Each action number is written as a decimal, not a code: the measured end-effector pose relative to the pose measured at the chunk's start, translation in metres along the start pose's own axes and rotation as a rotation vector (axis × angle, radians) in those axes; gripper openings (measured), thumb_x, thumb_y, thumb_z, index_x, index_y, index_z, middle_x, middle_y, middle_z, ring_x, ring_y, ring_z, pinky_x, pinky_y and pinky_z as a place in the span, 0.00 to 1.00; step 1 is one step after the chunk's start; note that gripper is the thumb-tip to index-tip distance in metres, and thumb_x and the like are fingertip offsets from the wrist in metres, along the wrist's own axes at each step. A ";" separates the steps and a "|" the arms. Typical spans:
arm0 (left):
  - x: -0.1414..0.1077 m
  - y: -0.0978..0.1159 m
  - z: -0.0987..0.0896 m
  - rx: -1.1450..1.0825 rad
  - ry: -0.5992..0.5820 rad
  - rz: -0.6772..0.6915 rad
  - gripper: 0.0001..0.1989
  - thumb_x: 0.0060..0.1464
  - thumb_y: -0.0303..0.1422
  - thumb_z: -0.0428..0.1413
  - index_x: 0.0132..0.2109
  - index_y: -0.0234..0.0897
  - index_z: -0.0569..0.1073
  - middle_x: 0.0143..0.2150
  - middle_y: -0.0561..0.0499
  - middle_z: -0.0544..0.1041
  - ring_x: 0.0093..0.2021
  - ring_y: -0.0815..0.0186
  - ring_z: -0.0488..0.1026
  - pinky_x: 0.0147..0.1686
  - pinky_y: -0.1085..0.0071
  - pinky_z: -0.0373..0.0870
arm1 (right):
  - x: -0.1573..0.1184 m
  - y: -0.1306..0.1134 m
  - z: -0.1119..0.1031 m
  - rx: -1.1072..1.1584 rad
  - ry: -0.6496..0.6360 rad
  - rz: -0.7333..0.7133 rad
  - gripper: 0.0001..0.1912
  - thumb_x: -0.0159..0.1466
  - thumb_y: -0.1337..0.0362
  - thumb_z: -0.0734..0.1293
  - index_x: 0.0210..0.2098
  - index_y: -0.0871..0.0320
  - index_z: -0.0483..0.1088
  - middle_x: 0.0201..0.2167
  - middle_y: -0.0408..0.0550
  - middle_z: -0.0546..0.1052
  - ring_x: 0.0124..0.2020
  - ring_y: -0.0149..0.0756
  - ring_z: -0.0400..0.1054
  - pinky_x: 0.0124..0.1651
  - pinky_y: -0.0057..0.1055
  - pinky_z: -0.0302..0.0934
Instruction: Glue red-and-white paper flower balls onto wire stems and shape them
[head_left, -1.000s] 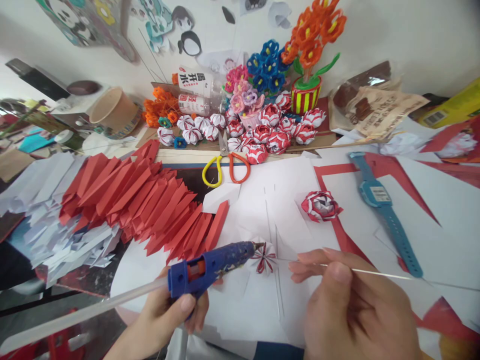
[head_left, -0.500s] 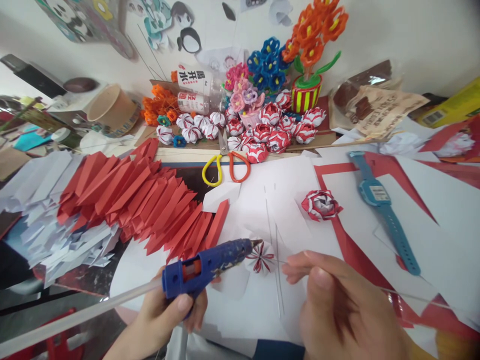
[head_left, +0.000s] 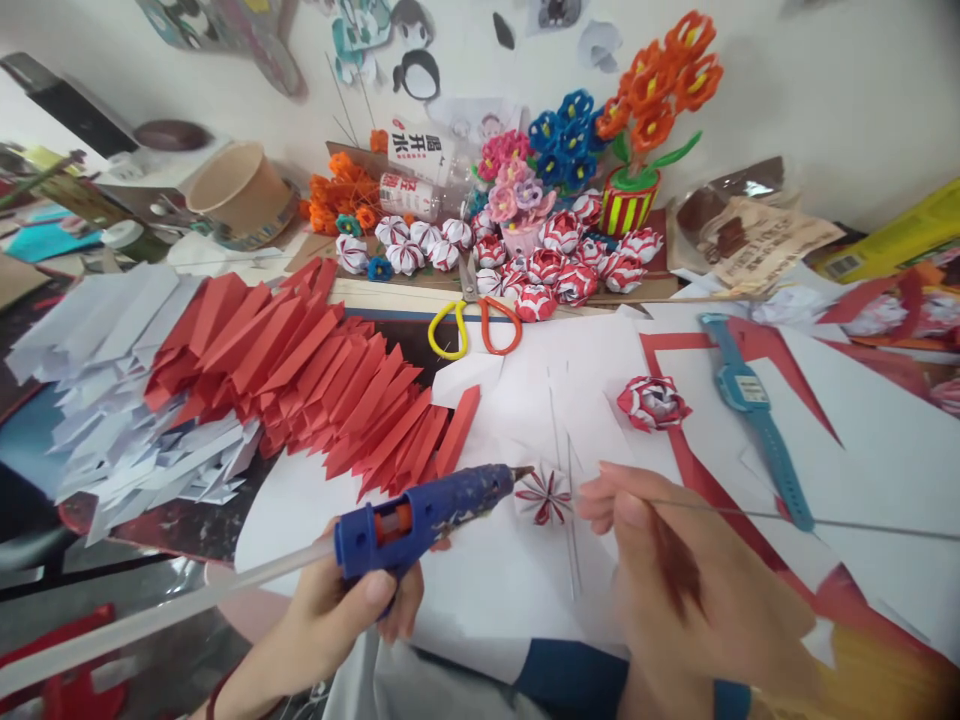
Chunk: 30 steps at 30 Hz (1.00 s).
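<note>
My left hand (head_left: pixel 352 600) is wrapped round a blue hot glue gun (head_left: pixel 427 515), with a long translucent glue stick (head_left: pixel 172 620) out of its back. The nozzle points right, close to a small white and red folded-paper flower (head_left: pixel 544 497) on white paper. Between the thumb and fingers of my right hand (head_left: pixel 675 560) is a thin metal wire (head_left: pixel 862 525), running off to the right. Its near end sits by my fingertips, beside the flower. Two more thin wires (head_left: pixel 571 520) lie on the paper between flower and hand. A finished red and white paper flower (head_left: pixel 652 402) rests further back.
Folded red paper strips (head_left: pixel 292 370) and white strips (head_left: pixel 135 390) pile up on the left. Scissors (head_left: pixel 472 325) lie at the back, before several paper flowers (head_left: pixel 555 265) and a pot of orange flowers (head_left: pixel 631 205). A blue watch (head_left: pixel 754 400) lies on the right.
The view has shifted, so the tabletop things sit slightly further right and higher. The wire in my right hand is now closer to level. Both hands keep their holds.
</note>
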<state>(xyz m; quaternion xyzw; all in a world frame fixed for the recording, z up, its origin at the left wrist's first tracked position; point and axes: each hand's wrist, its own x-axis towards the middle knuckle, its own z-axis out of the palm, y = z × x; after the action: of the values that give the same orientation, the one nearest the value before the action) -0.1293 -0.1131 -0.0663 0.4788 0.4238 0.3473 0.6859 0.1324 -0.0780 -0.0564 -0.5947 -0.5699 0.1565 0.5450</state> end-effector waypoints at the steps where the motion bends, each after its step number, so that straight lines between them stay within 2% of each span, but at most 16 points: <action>1: -0.001 -0.001 -0.001 -0.004 -0.002 0.004 0.23 0.67 0.48 0.49 0.52 0.32 0.75 0.25 0.49 0.75 0.21 0.71 0.67 0.23 0.77 0.64 | -0.001 0.000 0.001 -0.003 0.011 0.001 0.07 0.67 0.59 0.68 0.36 0.54 0.76 0.29 0.44 0.83 0.26 0.35 0.78 0.27 0.31 0.75; 4: -0.005 -0.004 -0.003 -0.019 -0.002 0.011 0.22 0.67 0.47 0.49 0.52 0.31 0.74 0.26 0.48 0.75 0.21 0.71 0.67 0.23 0.77 0.65 | -0.002 0.001 0.004 -0.006 0.008 0.002 0.10 0.68 0.58 0.66 0.34 0.55 0.75 0.29 0.45 0.83 0.25 0.35 0.78 0.27 0.31 0.75; 9: -0.011 -0.006 -0.004 -0.044 0.007 0.014 0.22 0.67 0.46 0.49 0.53 0.32 0.73 0.26 0.48 0.76 0.22 0.71 0.67 0.23 0.77 0.64 | -0.006 -0.001 0.004 -0.038 -0.041 -0.013 0.09 0.69 0.57 0.65 0.38 0.54 0.75 0.30 0.45 0.83 0.25 0.35 0.78 0.28 0.32 0.76; 11: -0.013 -0.007 -0.004 -0.040 0.000 0.017 0.22 0.67 0.46 0.50 0.53 0.31 0.73 0.26 0.48 0.76 0.22 0.71 0.68 0.23 0.77 0.64 | -0.006 -0.003 0.001 -0.077 -0.052 -0.054 0.08 0.69 0.58 0.66 0.38 0.53 0.75 0.30 0.44 0.83 0.26 0.35 0.79 0.29 0.32 0.76; 15: -0.016 -0.007 -0.004 -0.046 -0.002 0.018 0.22 0.67 0.46 0.50 0.54 0.31 0.73 0.26 0.49 0.76 0.22 0.72 0.67 0.23 0.78 0.64 | -0.006 -0.006 -0.006 -0.173 -0.174 -0.204 0.06 0.67 0.61 0.67 0.40 0.53 0.76 0.31 0.44 0.84 0.27 0.34 0.79 0.32 0.29 0.77; 20: -0.017 -0.008 -0.002 -0.034 0.003 0.043 0.22 0.67 0.47 0.50 0.54 0.33 0.73 0.26 0.50 0.75 0.21 0.72 0.66 0.23 0.78 0.64 | -0.005 -0.008 -0.007 -0.191 -0.087 -0.166 0.06 0.67 0.65 0.66 0.41 0.53 0.76 0.32 0.44 0.84 0.29 0.35 0.80 0.31 0.29 0.76; 24: -0.014 -0.007 0.001 0.004 0.020 0.063 0.22 0.67 0.47 0.49 0.52 0.32 0.73 0.25 0.50 0.75 0.20 0.72 0.66 0.22 0.78 0.64 | 0.001 -0.010 -0.005 -0.196 -0.087 -0.207 0.06 0.67 0.68 0.66 0.39 0.54 0.76 0.31 0.44 0.84 0.29 0.35 0.80 0.33 0.28 0.77; 30: -0.011 -0.003 0.005 0.047 0.024 0.055 0.25 0.67 0.49 0.49 0.50 0.31 0.74 0.24 0.50 0.74 0.20 0.72 0.66 0.22 0.77 0.64 | -0.003 -0.003 0.001 -0.121 0.017 -0.226 0.06 0.66 0.69 0.67 0.39 0.54 0.76 0.31 0.43 0.84 0.27 0.35 0.80 0.32 0.29 0.77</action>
<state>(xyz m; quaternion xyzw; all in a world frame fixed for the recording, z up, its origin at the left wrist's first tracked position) -0.1293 -0.1250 -0.0653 0.5020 0.4268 0.3617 0.6596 0.1288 -0.0803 -0.0554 -0.5599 -0.6369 0.0545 0.5272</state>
